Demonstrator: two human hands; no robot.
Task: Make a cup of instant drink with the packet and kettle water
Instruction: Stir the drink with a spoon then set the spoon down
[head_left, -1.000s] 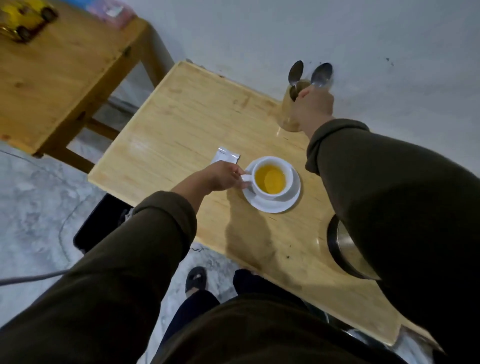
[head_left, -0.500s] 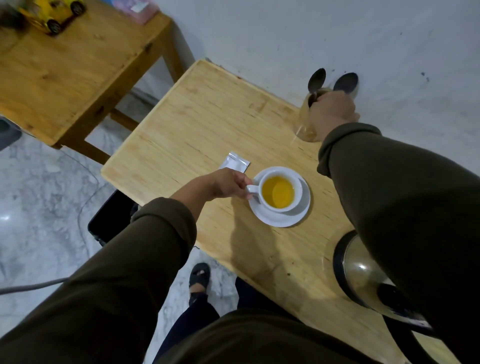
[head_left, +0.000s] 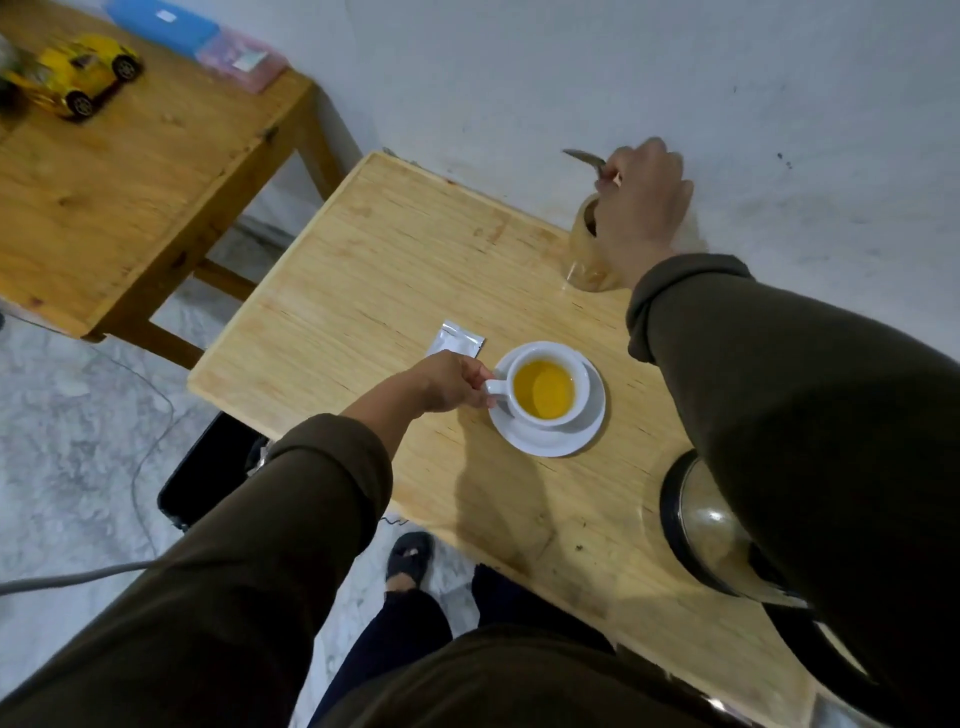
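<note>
Since the earlier frames, one spoon (head_left: 586, 157) has risen out of the glass holder (head_left: 584, 249) in the right hand's grasp, its bowl now pointing left above the rim; the second spoon, visible before, is hidden here. Left to right: the silver packet (head_left: 453, 339) lies flat on the wooden table (head_left: 363, 270), just behind the left hand (head_left: 451, 385), and looks spent. That hand pinches the handle of the white cup (head_left: 545, 387), which stands on its saucer (head_left: 550, 436) and holds yellow liquid. Further right, against the wall, the right hand (head_left: 641, 202) is closed around the spoon's stem, wrist bent down over the holder. Nearest the viewer at far right, the kettle (head_left: 701, 525) sits partly behind the right sleeve. Judged from the filled cup, powder and water appear to be in; stirring seems to remain.
</note>
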